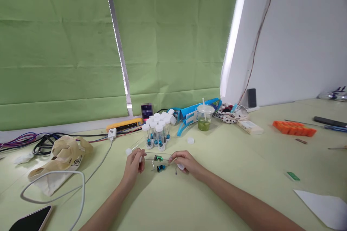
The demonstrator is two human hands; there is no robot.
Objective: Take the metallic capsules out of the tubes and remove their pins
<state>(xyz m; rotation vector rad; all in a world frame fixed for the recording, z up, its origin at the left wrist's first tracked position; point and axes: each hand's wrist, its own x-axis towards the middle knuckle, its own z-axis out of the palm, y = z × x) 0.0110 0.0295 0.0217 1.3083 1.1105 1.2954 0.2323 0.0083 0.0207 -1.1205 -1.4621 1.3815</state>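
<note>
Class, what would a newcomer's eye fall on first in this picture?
Probably the green cloth covering much of the background, then the bright orange object on the right of the table. Nearer the middle, a cluster of white-capped clear tubes stands just beyond the left hand and right hand.

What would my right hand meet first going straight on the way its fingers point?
Your right hand would probably meet the small green piece first, though their depths are hard to compare here.
</note>
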